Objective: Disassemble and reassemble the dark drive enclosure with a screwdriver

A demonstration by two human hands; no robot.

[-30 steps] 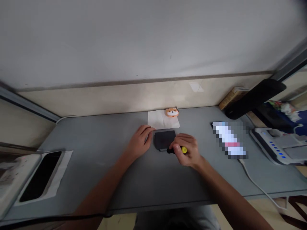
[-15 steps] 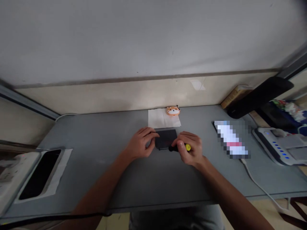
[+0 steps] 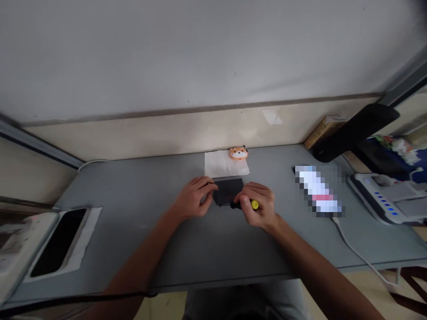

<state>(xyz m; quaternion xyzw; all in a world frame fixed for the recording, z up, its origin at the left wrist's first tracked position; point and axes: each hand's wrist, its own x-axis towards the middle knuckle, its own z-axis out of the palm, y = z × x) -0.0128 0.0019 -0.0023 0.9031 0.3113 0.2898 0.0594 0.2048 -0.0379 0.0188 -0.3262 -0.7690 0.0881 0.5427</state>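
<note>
A small flat dark rectangular device (image 3: 228, 192) lies on the grey table (image 3: 140, 195) near the middle. My left hand (image 3: 194, 198) rests against its left edge, fingers curled onto it. My right hand (image 3: 257, 206) is closed on a small tool with a black shaft and yellow end (image 3: 254, 204); the tool's tip sits at the device's near right edge. Behind the device lies a white tissue (image 3: 220, 163) with a small orange animal figure (image 3: 238, 153) on it.
At the left edge a dark phone lies in a white tray (image 3: 55, 243). To the right lie a blurred-out flat item (image 3: 317, 191) with a white cable (image 3: 360, 255), a white device with blue lights (image 3: 383, 200), and a black lamp head (image 3: 353, 133).
My right hand with the tool has shifted slightly left toward the device. My left hand's fingers have curled more tightly onto the device's left edge.
</note>
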